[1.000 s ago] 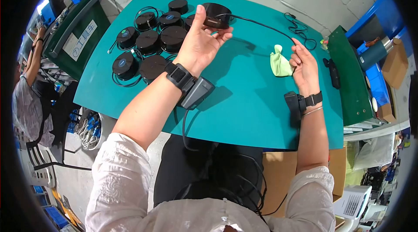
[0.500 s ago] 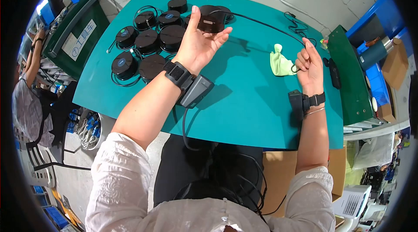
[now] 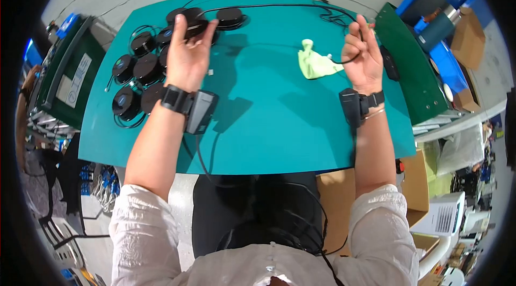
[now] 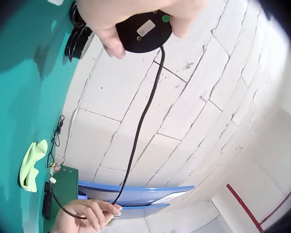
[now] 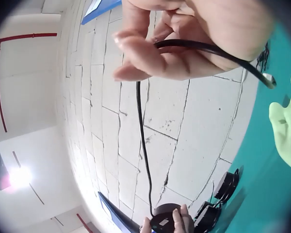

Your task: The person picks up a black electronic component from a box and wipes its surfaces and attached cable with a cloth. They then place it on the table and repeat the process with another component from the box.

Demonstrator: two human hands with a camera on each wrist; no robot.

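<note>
My left hand [image 3: 188,63] grips a black round puck-like device [image 4: 144,34] by its edge, between thumb and fingers. A pale label and a green dot show on its flat face in the left wrist view. From the device a black cable [image 3: 279,5] runs across to my right hand [image 3: 365,60], which pinches it between thumb and fingers. The cable's short free end curves out below the right hand, and a small pale connector [image 5: 268,77] shows at its tip. Close to that end, a light green cloth [image 3: 318,66] lies crumpled on the teal table [image 3: 269,125].
Several similar black round devices [image 3: 123,68] with coiled cables stand at the table's left. Another device [image 3: 230,16] sits at the back, right of my left hand. A dark cable bundle [image 3: 328,15] lies at the back right; a black object [image 3: 389,63] rests along the right edge.
The head view has swung, shifting the scene. My hands are farther apart, the left carrying the device leftward, and the cable stretches straighter between them. The right hand keeps its hold on the cable.
</note>
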